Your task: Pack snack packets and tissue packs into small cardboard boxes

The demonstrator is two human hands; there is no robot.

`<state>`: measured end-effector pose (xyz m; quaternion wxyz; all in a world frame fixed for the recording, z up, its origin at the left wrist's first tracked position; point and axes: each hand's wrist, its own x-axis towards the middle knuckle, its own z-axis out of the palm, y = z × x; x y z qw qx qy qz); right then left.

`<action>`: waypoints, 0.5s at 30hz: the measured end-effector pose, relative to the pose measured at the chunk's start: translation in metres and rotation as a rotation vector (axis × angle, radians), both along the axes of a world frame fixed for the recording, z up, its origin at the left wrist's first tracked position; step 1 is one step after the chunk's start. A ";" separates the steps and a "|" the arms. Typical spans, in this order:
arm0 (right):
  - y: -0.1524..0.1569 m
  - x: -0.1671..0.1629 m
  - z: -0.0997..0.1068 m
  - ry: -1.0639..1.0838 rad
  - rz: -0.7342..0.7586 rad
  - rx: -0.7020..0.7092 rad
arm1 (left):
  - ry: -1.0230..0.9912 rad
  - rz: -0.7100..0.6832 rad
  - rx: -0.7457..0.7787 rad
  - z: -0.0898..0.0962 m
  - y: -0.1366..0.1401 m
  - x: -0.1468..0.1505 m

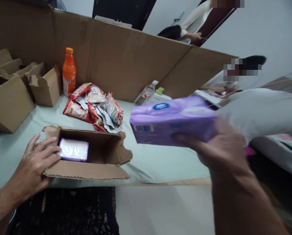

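My right hand grips a purple tissue pack by its right end, holding it in the air to the right of an open cardboard box. The pack is slightly blurred. My left hand holds the box at its left end, fingers over the rim and the thumb low near the front corner. Inside the box, against the left end, stands another pack with a white top and purple edges. The right part of the box shows bare cardboard.
Behind the box lie several snack packets and an orange drink bottle. Other cardboard boxes stand at left. A clear bottle and a green-capped bottle are near the cardboard partition. People are beyond it.
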<state>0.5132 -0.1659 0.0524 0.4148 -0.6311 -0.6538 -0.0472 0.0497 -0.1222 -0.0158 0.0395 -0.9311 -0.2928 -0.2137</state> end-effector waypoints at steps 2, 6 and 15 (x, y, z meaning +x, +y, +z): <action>-0.017 -0.033 0.021 -0.067 0.128 0.099 | -0.052 0.048 -0.001 0.000 -0.003 0.005; -0.017 -0.094 0.032 -0.322 0.439 0.003 | -0.076 0.119 0.014 -0.002 -0.013 0.015; 0.018 -0.147 0.039 -0.760 0.477 -0.426 | -0.119 0.120 0.015 -0.008 -0.014 0.016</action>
